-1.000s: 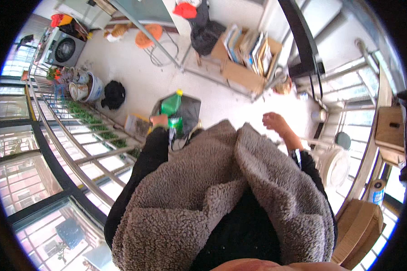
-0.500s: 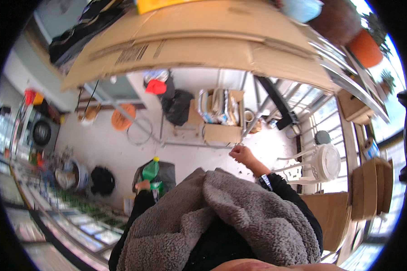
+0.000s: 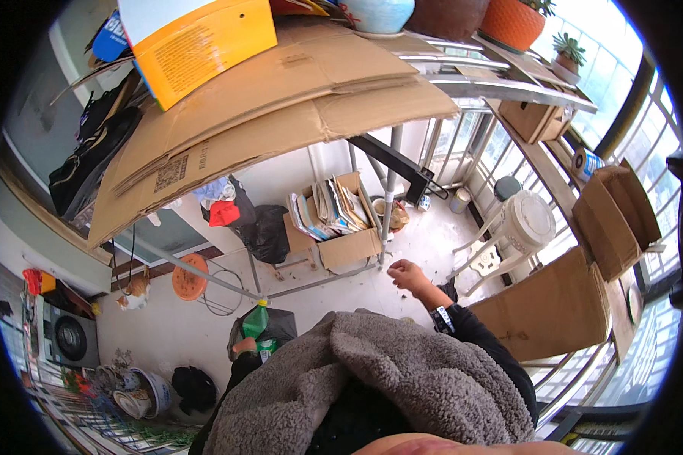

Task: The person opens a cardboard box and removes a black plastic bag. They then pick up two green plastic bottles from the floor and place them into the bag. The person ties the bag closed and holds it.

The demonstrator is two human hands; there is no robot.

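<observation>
Green plastic bottle (image 3: 255, 322) stays gripped in the left hand (image 3: 243, 347), low by the grey fleece (image 3: 372, 379). The right hand (image 3: 408, 274), loosely curled and empty, has risen toward the shelf post (image 3: 387, 193) as the view tipped upward.

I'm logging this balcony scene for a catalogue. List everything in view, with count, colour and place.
green bottle: one, green, in left hand
cardboard sheets: several, brown, on the rack overhead
yellow box: one, on the cardboard
box of books: one, brown, under the rack
plant pots: at least two, orange and brown, top shelf
white plastic chair: one, right
orange stool: one, left floor
left hand: gripping the bottle
right hand: raised, empty, loosely curled
</observation>
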